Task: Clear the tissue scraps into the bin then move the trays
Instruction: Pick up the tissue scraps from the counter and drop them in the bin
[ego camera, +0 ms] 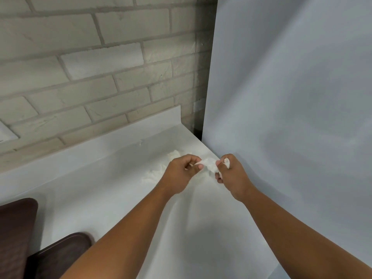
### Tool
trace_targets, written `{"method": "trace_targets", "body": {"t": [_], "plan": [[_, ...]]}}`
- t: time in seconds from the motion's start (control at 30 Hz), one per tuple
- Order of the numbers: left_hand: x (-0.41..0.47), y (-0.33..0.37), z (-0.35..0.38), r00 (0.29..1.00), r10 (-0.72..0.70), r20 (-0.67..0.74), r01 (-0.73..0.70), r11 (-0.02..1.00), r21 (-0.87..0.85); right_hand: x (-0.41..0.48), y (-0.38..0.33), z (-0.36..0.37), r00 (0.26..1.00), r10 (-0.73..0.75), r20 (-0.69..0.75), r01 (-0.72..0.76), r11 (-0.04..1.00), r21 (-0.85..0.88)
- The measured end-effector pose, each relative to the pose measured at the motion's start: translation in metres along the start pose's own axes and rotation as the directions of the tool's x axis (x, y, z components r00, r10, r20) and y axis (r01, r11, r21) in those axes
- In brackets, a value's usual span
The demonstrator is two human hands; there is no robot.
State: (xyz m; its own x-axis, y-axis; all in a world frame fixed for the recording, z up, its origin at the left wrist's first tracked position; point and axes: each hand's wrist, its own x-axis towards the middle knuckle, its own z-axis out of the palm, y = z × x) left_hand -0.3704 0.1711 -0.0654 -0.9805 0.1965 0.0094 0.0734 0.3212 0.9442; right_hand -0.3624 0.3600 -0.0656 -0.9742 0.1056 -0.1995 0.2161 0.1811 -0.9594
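Both hands meet over the white counter [104,190] near its right end. My left hand [181,174] pinches one end of a crumpled white tissue scrap [210,165], and my right hand [231,174] grips the other end, with more tissue bunched in its fingers. Loose tissue scraps [153,175] lie on the counter under and left of my left hand, and another clump [175,154] sits just behind it. Two dark brown trays lie at the lower left, one [16,224] farther back and one [62,256] nearer me. No bin is in view.
A pale brick wall [90,67] runs behind the counter. A tall white panel [291,97] stands along the counter's right edge, close to my right hand. A tiny tissue fleck [140,142] lies near the counter's back.
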Motion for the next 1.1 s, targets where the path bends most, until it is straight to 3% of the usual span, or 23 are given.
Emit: {"method": "trace_targets", "body": {"t": [0.13, 0.23, 0.33, 0.43, 0.53, 0.63, 0.7, 0.83, 0.93, 1.1], "plan": [[-0.025, -0.008, 0.026, 0.994, 0.082, -0.073, -0.071, 0.988, 0.139, -0.015, 0.0, 0.017, 0.971, 0.095, 0.219, -0.157, 0.945, 0.285], [-0.036, -0.01, 0.034, 0.999, 0.022, -0.042, -0.023, 1.0, -0.008, -0.016, 0.009, 0.018, 0.96, 0.128, 0.249, -0.191, 0.949, 0.25], [-0.036, -0.011, 0.027, 1.0, 0.015, -0.017, -0.015, 1.0, 0.0, -0.012, 0.018, 0.013, 0.983, 0.115, 0.146, -0.131, 0.987, 0.098], [-0.025, -0.018, 0.008, 0.986, 0.085, -0.141, -0.044, 0.961, 0.274, -0.01, 0.019, 0.004, 0.998, 0.031, 0.06, -0.029, 0.999, -0.029], [-0.015, -0.025, -0.016, 0.955, 0.138, -0.263, 0.036, 0.826, 0.563, -0.009, 0.016, -0.006, 0.999, -0.029, 0.037, 0.034, 0.992, -0.123], [-0.017, -0.035, -0.022, 0.988, -0.079, -0.133, 0.149, 0.723, 0.674, -0.005, 0.019, -0.011, 0.999, -0.031, 0.038, 0.036, 0.991, -0.126], [-0.025, -0.044, -0.015, 0.99, -0.132, -0.05, 0.127, 0.682, 0.72, -0.004, 0.022, -0.011, 0.998, -0.031, 0.049, 0.038, 0.988, -0.148], [-0.039, -0.055, -0.002, 0.999, 0.001, -0.042, 0.03, 0.678, 0.735, -0.008, 0.022, -0.009, 0.996, -0.024, 0.082, 0.033, 0.994, -0.107], [-0.05, -0.047, -0.003, 0.994, -0.072, -0.078, 0.106, 0.673, 0.732, -0.016, 0.02, -0.01, 0.997, -0.049, 0.059, 0.055, 0.993, -0.106], [-0.073, -0.031, -0.014, 0.982, -0.141, -0.126, 0.186, 0.845, 0.502, -0.039, 0.008, -0.018, 0.998, -0.005, 0.063, 0.0, 0.997, 0.077]]}}
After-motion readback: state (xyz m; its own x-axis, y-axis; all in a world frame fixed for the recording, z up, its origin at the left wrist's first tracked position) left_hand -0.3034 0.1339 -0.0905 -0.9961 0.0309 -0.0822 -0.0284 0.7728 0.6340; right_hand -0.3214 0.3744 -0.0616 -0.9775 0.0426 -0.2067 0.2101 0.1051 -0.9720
